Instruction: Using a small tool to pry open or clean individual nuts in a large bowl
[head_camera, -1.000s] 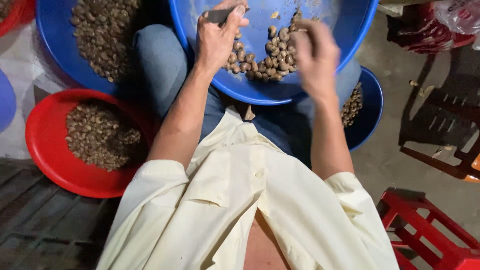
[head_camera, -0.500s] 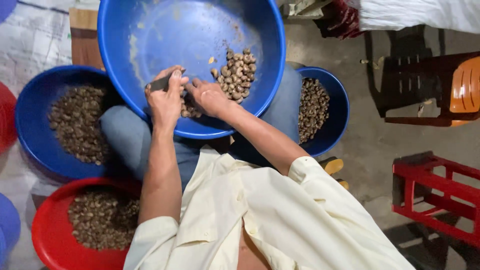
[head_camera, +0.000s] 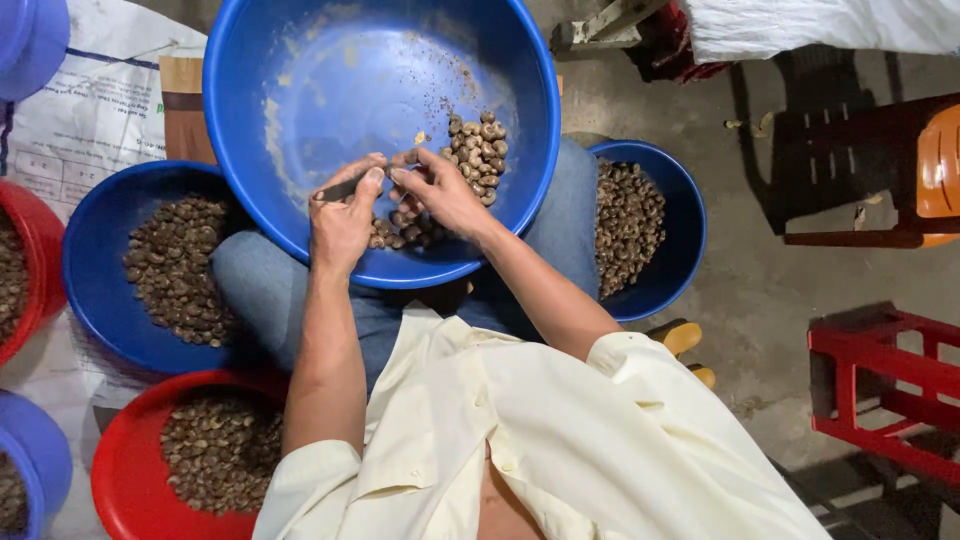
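Since a second ago the right hand (head_camera: 445, 190) has swung in from 1 o'clock to meet the left hand (head_camera: 345, 215), which stays closed on a small dark blade (head_camera: 340, 188); right fingertips pinch one nut (head_camera: 402, 172) against it, so cutting looks underway. The nut sits over the big blue basin (head_camera: 300, 110) on the lap. On the concrete floor (head_camera: 760, 300), blue and red basins of nuts ring 3 to 9 o'clock, and a red stool (head_camera: 885, 385) stands at 4.

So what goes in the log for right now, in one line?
left hand: grips small tool | right hand: pinches nut at tool | over big blue basin on lap
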